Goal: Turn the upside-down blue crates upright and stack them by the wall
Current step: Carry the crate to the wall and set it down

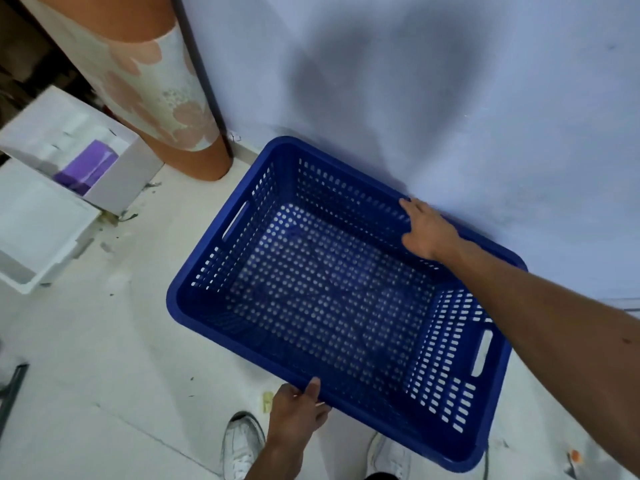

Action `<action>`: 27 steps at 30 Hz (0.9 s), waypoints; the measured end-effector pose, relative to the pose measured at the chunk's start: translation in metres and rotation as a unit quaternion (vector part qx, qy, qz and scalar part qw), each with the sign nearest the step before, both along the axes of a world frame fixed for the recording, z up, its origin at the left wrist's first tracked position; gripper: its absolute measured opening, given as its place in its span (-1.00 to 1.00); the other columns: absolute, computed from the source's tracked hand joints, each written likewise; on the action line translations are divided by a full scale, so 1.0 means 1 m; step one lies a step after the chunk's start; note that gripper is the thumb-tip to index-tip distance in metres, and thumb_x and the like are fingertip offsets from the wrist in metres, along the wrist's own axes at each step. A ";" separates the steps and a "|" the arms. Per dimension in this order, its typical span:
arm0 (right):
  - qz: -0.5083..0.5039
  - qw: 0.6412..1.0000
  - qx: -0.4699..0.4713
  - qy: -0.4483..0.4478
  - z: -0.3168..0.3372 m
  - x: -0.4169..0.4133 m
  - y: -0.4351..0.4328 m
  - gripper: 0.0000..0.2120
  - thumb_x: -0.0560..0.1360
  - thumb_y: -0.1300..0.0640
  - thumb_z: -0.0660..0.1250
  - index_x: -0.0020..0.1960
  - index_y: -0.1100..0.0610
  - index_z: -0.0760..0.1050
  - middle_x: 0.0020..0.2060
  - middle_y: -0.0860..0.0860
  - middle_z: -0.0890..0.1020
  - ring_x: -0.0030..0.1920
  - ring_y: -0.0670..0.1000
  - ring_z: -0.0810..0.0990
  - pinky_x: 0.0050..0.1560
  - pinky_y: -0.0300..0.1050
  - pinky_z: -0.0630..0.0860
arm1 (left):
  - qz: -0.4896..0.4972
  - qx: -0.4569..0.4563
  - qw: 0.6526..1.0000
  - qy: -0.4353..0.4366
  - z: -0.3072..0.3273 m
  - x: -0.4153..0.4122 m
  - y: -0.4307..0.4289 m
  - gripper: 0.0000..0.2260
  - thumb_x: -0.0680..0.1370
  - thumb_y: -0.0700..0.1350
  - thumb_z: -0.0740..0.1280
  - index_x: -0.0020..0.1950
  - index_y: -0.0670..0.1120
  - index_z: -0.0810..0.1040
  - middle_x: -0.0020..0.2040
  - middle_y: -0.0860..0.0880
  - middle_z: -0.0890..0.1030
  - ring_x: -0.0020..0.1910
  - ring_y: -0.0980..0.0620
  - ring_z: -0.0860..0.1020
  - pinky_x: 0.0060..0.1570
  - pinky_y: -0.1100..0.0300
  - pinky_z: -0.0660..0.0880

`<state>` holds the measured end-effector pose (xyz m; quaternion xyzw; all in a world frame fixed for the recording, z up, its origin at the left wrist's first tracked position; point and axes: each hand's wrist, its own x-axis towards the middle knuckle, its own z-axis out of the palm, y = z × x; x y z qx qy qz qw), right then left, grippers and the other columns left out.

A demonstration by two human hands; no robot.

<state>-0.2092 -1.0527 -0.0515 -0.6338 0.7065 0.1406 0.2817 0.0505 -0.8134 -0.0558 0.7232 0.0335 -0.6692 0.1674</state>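
A blue perforated crate (207,299) stands upright, open side up, right beside the pale wall (450,98). Its inside is empty and slot handles show in both short ends. My left hand (298,410) grips the near long rim, thumb over the edge. My right hand (427,228) reaches across and holds the far long rim next to the wall. Through the holes in the crate's floor only blurred blue and pale patches show, so I cannot tell what lies beneath it.
A large roll of floral-patterned material (162,98) leans in the corner at the left. White foam boxes (52,216), one holding a purple thing (86,168), sit on the floor at far left. My white shoes (242,445) stand just below the crate.
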 end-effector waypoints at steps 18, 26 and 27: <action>-0.072 0.986 0.103 -0.107 0.049 0.016 0.134 -0.26 0.60 0.18 0.19 0.61 -0.02 -0.18 0.59 0.05 0.04 0.52 0.12 0.19 0.41 0.00 0.31 | -0.198 -0.084 0.971 -0.108 0.071 0.001 -0.037 -0.64 0.65 0.10 0.21 -0.19 -0.13 0.52 -0.06 -0.21 0.68 -0.07 -0.17 0.68 0.14 -0.11 0.59; -0.131 0.973 0.117 -0.150 0.190 0.006 0.217 -0.28 0.57 0.20 0.19 0.61 -0.07 -0.09 0.52 0.06 0.23 0.36 0.13 0.40 0.29 -0.01 0.42 | -0.260 -0.193 0.940 -0.112 0.217 -0.001 -0.061 -0.64 0.66 0.05 0.19 -0.27 -0.10 0.46 -0.20 -0.20 0.60 -0.17 -0.13 0.60 0.11 -0.17 0.56; -0.138 0.972 0.115 -0.153 0.209 0.004 0.228 -0.28 0.57 0.20 0.20 0.60 -0.08 -0.07 0.49 0.06 0.27 0.32 0.13 0.43 0.26 0.00 0.45 | -0.269 -0.201 0.935 -0.113 0.238 -0.004 -0.060 -0.64 0.66 0.05 0.19 -0.27 -0.09 0.47 -0.19 -0.20 0.61 -0.17 -0.15 0.61 0.11 -0.17 0.56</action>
